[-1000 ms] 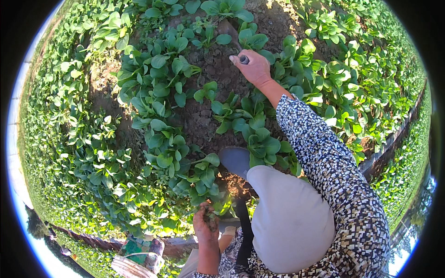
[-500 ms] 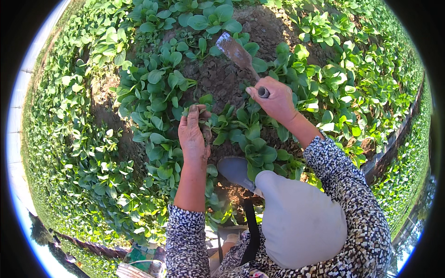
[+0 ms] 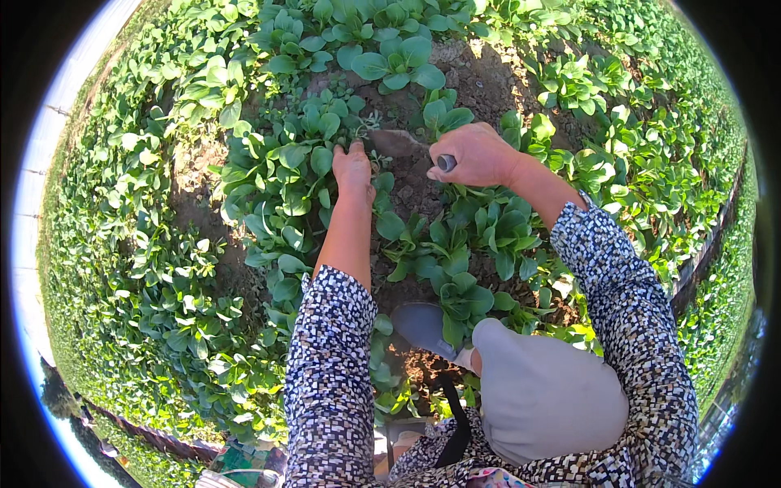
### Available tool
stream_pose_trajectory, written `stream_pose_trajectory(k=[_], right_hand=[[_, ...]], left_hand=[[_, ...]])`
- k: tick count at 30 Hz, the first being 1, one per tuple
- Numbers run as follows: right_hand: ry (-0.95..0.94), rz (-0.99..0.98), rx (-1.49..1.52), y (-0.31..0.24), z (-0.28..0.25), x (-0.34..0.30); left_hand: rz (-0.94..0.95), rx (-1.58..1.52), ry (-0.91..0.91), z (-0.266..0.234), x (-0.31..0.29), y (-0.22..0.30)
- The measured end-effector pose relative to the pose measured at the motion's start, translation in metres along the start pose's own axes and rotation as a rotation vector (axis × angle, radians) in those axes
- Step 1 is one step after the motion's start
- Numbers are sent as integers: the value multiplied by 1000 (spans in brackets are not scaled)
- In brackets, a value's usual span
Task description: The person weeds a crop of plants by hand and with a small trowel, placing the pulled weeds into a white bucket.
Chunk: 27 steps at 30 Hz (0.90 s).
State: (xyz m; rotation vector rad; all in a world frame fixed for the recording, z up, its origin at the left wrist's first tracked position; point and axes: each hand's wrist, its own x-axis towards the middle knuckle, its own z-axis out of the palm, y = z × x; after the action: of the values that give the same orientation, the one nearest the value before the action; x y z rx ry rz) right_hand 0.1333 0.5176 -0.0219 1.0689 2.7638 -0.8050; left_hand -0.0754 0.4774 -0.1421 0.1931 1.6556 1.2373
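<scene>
My right hand [image 3: 476,156] is wrapped round the handle of a hand trowel [image 3: 396,143], whose flat, soil-stained blade points left, low over the bed. Just left of the blade tip, my left hand [image 3: 354,171] reaches down among green leaves with its fingers drawn in. Leaves partly cover those fingertips, so whatever they pinch cannot be made out. Small-leaved plants [image 3: 370,124] grow right at the blade tip. Broad-leaved greens [image 3: 297,154] stand to the left of my left hand, and another leafy clump [image 3: 504,228] grows below my right hand.
Brown soil [image 3: 415,191] shows between the plants. A grey shoe [image 3: 425,327] rests among the greens near my knee in grey trousers [image 3: 545,390]. Dense rows of greens spread to both sides, and a pale strip [image 3: 37,195] runs along the far left.
Both hands have moved forward, the left away from its raised pinch and down into the leaves. The trowel blade has swung from pointing up-left to pointing left, beside the left fingertips.
</scene>
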Motion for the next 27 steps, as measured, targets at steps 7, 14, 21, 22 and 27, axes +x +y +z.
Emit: stream_pose_trajectory(k=[7,14,21,22,27], right_hand=[[85,71,81,-22,15,-70],[208,442,788,-15,49,-94],[346,619,647,3,66,-57],[354,633,626,4,66,-54],[367,570,560,5,71,-31]], left_hand=[[80,143,-185,4,-16,-14],[-89,-399,-26,-58,-56,-34],[-288,-610,-388,-55,-138,-49],[-324,-567,-336,-43,-154,-44],[-406,-641,-416,-36,-175,-62]])
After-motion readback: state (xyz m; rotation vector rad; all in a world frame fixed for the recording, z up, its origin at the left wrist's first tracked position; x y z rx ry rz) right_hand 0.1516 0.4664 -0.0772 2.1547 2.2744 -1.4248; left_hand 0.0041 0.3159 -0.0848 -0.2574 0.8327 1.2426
